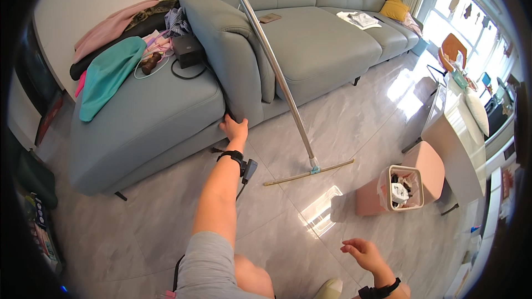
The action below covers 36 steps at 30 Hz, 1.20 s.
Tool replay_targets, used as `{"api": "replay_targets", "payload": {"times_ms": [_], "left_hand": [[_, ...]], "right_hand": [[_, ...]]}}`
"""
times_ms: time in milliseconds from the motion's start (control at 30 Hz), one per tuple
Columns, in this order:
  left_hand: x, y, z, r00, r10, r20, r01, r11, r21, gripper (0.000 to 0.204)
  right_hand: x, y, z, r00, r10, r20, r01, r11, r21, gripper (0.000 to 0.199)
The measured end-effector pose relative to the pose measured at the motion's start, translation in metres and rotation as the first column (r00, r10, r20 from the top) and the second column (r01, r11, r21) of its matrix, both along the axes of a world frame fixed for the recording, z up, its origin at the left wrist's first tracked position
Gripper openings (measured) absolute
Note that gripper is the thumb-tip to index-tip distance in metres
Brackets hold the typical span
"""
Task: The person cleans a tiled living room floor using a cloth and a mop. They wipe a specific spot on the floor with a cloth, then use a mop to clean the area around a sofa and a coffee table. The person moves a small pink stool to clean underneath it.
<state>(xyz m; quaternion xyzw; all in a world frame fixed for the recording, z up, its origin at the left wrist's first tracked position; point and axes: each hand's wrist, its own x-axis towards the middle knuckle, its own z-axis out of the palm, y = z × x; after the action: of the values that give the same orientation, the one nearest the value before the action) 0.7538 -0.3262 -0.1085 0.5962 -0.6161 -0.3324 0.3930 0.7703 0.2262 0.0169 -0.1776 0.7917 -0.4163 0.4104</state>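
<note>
My left hand (234,129) reaches forward to the lower part of the grey sofa (327,41), at the gap between its armrest (230,55) and the seat section (160,102) on the left. The fingers that show are apart and touch the sofa; some fingertips are hidden at the gap. Right of this hand stands a floor squeegee (281,75) with a long metal pole, tilted, its thin wide bar resting on the floor. Low on the right, my right hand (363,253) hovers above the floor, loosely open with slightly bent fingers and nothing in it.
A pink lidded bin (372,195) with rubbish inside stands right of the squeegee, near a white table (455,158). Clothes (113,77) and a black box (188,50) lie on the left seat. A phone (270,18) rests on the sofa. An orange chair (453,50) is farther back.
</note>
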Motion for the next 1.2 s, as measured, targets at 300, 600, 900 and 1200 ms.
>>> {"api": "replay_targets", "payload": {"times_ms": [300, 600, 900, 1200], "left_hand": [[0.021, 0.013, 0.011, 0.989, -0.042, 0.144, 0.049, 0.998, -0.045, 0.032], [0.139, 0.018, -0.063, 0.729, -0.682, 0.065, 0.645, 0.716, 0.267, 0.027], [0.206, 0.08, 0.139, 0.637, -0.31, 0.706, 0.701, 0.614, -0.363, 0.014], [0.118, -0.007, 0.294, 0.523, 0.305, 0.796, 0.81, 0.112, -0.575, 0.007]], "right_hand": [[0.013, 0.0, -0.009, 0.996, 0.059, -0.066, -0.054, 0.996, 0.077, 0.03], [0.007, -0.032, -0.009, 0.948, 0.3, -0.109, -0.284, 0.949, 0.137, 0.031], [-0.009, -0.035, -0.026, 0.852, 0.484, -0.198, -0.43, 0.864, 0.264, 0.034], [-0.007, -0.024, -0.017, 0.663, 0.618, -0.422, -0.467, 0.782, 0.412, 0.036]]}}
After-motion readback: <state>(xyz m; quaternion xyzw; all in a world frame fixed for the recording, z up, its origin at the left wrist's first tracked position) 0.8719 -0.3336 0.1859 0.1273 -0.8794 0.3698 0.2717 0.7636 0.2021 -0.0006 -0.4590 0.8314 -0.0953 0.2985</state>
